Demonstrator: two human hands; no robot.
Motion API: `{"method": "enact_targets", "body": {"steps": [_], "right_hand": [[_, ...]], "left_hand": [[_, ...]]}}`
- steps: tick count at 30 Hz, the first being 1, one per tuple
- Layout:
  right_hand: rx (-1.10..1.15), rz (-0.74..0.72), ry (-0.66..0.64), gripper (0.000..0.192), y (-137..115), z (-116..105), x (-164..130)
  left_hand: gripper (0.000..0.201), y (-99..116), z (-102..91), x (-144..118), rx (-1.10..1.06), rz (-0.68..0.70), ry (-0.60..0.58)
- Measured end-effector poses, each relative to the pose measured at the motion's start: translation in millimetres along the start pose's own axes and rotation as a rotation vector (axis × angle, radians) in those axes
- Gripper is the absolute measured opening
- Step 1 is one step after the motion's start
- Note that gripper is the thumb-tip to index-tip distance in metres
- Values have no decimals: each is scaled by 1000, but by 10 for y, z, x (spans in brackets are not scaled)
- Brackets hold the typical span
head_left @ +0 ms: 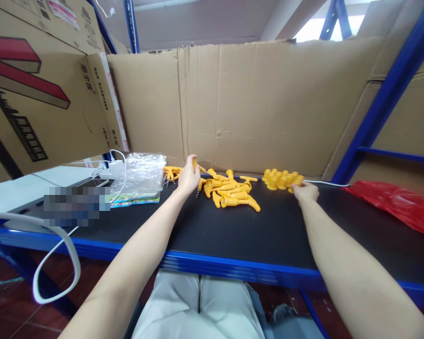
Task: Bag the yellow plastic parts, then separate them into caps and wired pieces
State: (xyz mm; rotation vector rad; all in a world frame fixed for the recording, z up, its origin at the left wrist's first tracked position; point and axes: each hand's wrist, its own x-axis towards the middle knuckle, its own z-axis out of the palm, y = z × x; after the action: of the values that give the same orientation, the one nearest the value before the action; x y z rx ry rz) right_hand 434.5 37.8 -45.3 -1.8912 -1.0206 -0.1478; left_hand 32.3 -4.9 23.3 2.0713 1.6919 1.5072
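My left hand point(190, 178) is closed, with a yellow corkscrew handle point(195, 164) showing at its fingertips. To its left lie several yellow corkscrew handles point(172, 171) with metal spirals. A loose pile of yellow plastic corkscrew parts point(229, 189), some tube-shaped and some curved, spreads out to its right. Over at the right, my right hand point(306, 192) has its fingers closed at the edge of a tight cluster of yellow flared cup-like pieces point(281, 179). Its fingertips pinch the nearest piece, partly hidden by the fingers.
Clear plastic bags point(141, 172) lie on the left, near a white charger point(116, 168) and its cables. A red plastic bag point(395, 202) rests at the right end of the black tabletop point(247, 240). Cardboard point(268, 103) walls the back; a blue post point(381, 99) rises at right.
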Motion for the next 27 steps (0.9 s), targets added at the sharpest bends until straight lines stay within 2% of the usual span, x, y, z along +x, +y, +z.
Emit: {"method": "enact_targets", "body": {"steps": [3, 5, 8, 11, 13, 15, 17, 21, 24, 27], "right_hand": [[11, 194, -44, 38, -17, 3, 15], [22, 240, -66, 39, -48, -24, 0], [26, 263, -72, 36, -115, -93, -41], [43, 258, -13, 30, -205, -180, -96], [71, 236, 36, 24, -274, -234, -141], [85, 207, 66, 19, -342, -274, -188], [81, 172, 79, 17, -403, -296, -229], [44, 98, 115, 19, -488, -285, -278], [7, 62, 113, 19, -515, -257, -292], [-21, 28, 83, 21, -522, -237, -304]], "left_hand": [[34, 27, -27, 10, -17, 33, 71], [34, 26, -40, 29, -73, 32, 120], [40, -29, -21, 90, -225, -24, 188], [40, -140, 27, 183, -358, -114, 214], [33, -217, 52, 246, -334, -146, 224], [25, -280, 74, 294, -216, -130, 220], [24, -330, 109, 318, -58, -71, 179], [44, -416, 253, 300, 243, 11, -13], [55, -454, 397, 262, 401, -17, -160], [50, -433, 520, 233, 499, -103, -260]]}}
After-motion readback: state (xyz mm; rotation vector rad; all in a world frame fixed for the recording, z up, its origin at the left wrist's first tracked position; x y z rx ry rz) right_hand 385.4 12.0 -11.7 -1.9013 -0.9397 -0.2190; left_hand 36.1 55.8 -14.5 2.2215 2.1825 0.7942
